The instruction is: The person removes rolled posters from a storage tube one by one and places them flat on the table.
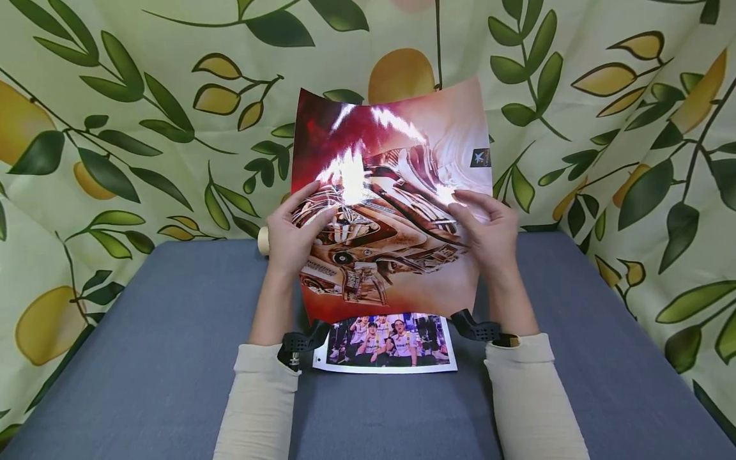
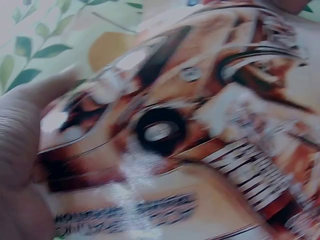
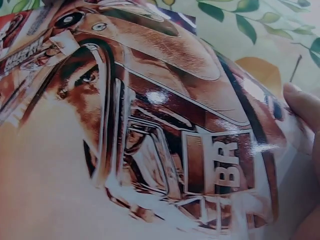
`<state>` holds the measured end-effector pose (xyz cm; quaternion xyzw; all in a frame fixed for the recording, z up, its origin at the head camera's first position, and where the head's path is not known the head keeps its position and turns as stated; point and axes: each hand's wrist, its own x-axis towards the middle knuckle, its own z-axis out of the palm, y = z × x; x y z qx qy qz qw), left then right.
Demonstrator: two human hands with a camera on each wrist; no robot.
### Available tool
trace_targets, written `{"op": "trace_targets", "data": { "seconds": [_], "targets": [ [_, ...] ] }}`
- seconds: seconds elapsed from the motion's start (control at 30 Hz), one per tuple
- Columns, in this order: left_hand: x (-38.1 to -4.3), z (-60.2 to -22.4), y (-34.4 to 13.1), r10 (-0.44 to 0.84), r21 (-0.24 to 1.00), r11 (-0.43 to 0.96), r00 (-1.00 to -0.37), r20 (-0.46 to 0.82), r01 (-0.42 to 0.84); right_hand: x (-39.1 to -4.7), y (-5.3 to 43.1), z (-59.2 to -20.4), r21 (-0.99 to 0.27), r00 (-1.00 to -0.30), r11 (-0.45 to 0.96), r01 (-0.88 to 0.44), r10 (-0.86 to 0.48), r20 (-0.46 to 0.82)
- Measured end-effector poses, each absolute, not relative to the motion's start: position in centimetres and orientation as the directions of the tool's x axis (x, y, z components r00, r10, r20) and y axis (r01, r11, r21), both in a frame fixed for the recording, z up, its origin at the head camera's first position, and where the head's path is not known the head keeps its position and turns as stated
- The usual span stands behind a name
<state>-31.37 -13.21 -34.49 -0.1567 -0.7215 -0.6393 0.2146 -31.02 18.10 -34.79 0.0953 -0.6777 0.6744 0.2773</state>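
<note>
Poster (image 1: pixel 397 255) held up above the table (image 1: pixel 172 319), between left hand (image 1: pixel 293 233) and right hand (image 1: pixel 494 233).
Each hand grips a side edge; the printed face is turned toward the person, long axis running up and down. Only the right wrist view makes the letters "BR" (image 3: pixel 226 167) legible; only the head view shows the photo print (image 1: pixel 385 345) below.

The glossy poster (image 1: pixel 397 249) hides the top of the photo print (image 1: pixel 386 348); the poster's lettering (image 2: pixel 125 212) blurs in the left wrist view. The dark label (image 1: pixel 480 158) is too small to read; a pale cylinder (image 1: pixel 263 241) is mostly hidden.
</note>
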Motion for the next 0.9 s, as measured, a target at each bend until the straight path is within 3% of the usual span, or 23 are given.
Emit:
{"op": "trace_targets", "data": {
  "seconds": [0.17, 0.27, 0.4, 0.6, 0.73, 0.8, 0.9],
  "targets": [
    [-30.9, -34.0, -14.8, 0.248, 0.882, 0.201, -0.894, 0.374, 0.425, -30.7, 19.3, -34.5, -0.864, -0.846, 0.039, -0.501, 0.190, 0.499],
    [-30.8, -34.0, -15.5, 0.319, 0.866, 0.266, -0.886, 0.336, 0.424, -30.7, 19.6, -34.6, -0.865, -0.844, 0.047, -0.499, 0.202, 0.497],
    [-30.5, -34.4, -16.1, 0.359, 0.831, 0.330, -0.874, 0.328, 0.447, -30.7, 19.4, -34.8, -0.877, -0.849, 0.056, -0.478, 0.228, 0.477],
    [-29.9, -36.3, -16.5, 0.445, 0.909, 0.225, -0.867, 0.226, 0.352, -30.7, 18.7, -35.7, -0.901, -0.876, -0.052, -0.430, 0.263, 0.403],
    [-29.4, -38.5, -16.3, 0.411, 0.911, 0.262, -0.891, 0.193, 0.319, -30.9, 18.7, -36.5, -0.920, -0.888, -0.030, -0.391, 0.274, 0.369],
    [-29.1, -39.5, -16.3, 0.379, 0.915, 0.260, -0.904, 0.198, 0.309, -31.1, 18.9, -36.8, -0.923, -0.895, 0.029, -0.385, 0.231, 0.381],
    [-28.7, -40.7, -16.4, 0.327, 0.929, 0.242, -0.925, 0.195, 0.281, -31.0, 19.8, -37.5, -0.917, -0.918, 0.100, -0.386, 0.056, 0.392]
  ]
}}
